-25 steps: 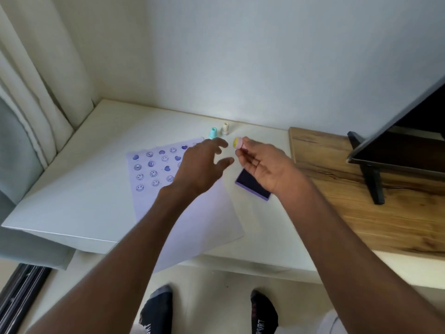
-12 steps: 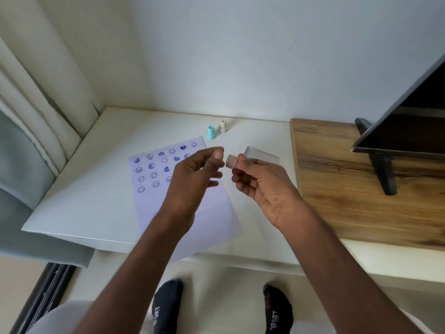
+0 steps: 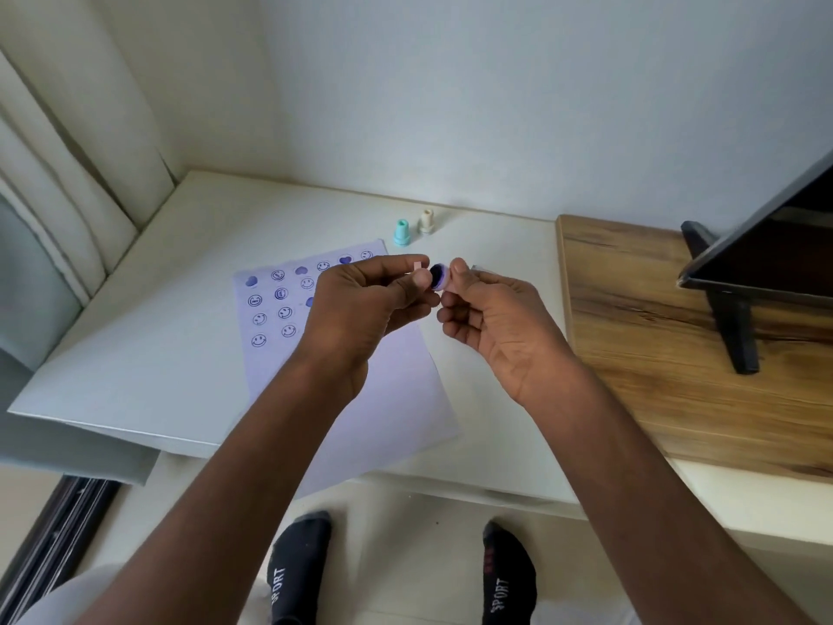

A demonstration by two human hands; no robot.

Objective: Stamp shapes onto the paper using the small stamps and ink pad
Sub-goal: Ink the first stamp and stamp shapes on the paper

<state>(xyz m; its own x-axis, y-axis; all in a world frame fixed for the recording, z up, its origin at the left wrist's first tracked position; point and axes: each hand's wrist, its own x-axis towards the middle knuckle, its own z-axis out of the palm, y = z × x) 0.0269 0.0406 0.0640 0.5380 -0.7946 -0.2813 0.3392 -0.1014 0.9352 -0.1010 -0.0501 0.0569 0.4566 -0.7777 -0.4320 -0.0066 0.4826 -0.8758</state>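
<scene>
The right hand pinches a small round stamp, lilac-rimmed with a dark inked face, between thumb and forefinger above the white paper sheet. The left hand is curled, its fingertips closed on a small pale pink piece just beside the stamp. Rows of blue smiley and heart prints fill the sheet's far left part. Beyond the sheet's far edge stand a small teal stamp and a cream stamp, side by side on the white table. Right of the sheet lies a wooden board.
</scene>
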